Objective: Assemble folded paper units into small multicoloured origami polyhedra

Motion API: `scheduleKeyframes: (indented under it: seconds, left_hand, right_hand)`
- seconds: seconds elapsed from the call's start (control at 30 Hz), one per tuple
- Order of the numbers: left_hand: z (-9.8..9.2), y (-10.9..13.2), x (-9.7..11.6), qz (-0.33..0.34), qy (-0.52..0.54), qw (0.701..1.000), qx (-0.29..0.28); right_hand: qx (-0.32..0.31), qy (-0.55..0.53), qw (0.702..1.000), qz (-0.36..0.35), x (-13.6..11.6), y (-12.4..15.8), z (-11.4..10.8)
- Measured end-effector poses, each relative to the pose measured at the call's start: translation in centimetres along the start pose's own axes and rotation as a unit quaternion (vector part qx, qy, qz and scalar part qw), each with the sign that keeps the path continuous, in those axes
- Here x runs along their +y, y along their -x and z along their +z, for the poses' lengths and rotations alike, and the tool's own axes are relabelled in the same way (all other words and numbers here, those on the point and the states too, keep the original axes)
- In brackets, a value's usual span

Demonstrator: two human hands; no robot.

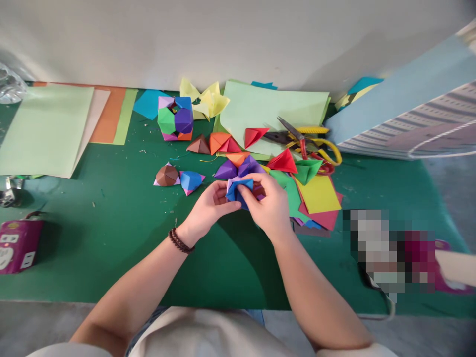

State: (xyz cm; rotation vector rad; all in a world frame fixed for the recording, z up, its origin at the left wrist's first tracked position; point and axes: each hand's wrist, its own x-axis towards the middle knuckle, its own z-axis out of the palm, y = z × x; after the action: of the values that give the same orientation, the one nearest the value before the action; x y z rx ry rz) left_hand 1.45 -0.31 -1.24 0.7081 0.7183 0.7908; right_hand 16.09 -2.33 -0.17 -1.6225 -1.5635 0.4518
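Near the frame's centre, your left hand (208, 208) pinches a blue paper piece (232, 190) by its edge — likely steadying it so your right hand (272, 204), gripping it too, can press it — with purple pieces (225, 169) just above.

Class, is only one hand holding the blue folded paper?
No, the left hand and the right hand both hold the blue folded paper.

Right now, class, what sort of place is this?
Probably a paper-craft workspace: in view are a rounded, many-coloured folded-paper model, a flat pale green paper sheet, and metal hand tools with red and yellow handles.
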Motion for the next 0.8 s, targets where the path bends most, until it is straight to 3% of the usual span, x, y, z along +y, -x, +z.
scheduleKeyframes:
  seconds: [0.13,0.3,0.47,0.63,0.8]
  left_hand:
    - [-0.08,0.10,0.08,0.008,-0.032,0.999,-0.013]
    - [-0.14,0.24,0.40,0.075,-0.246,0.966,0.029]
    - [-0.24,0.02,0.11,0.050,-0.239,0.968,0.063]
    - [-0.27,0.03,0.03,0.093,-0.350,0.926,0.109]
    - [0.08,0.42,0.20,0.095,-0.405,0.902,0.116]
  right_hand:
    - [0.009,-0.012,1.000,0.001,0.17,0.21,0.19]
    - [0.006,-0.069,0.997,0.025,0.29,0.33,0.34]
    - [-0.035,-0.090,0.995,0.012,0.00,0.30,0.55]
    - [-0.065,-0.066,0.996,-0.010,-0.27,0.39,0.85]
    - [-0.054,-0.034,0.997,-0.034,-0.45,0.46,1.01]
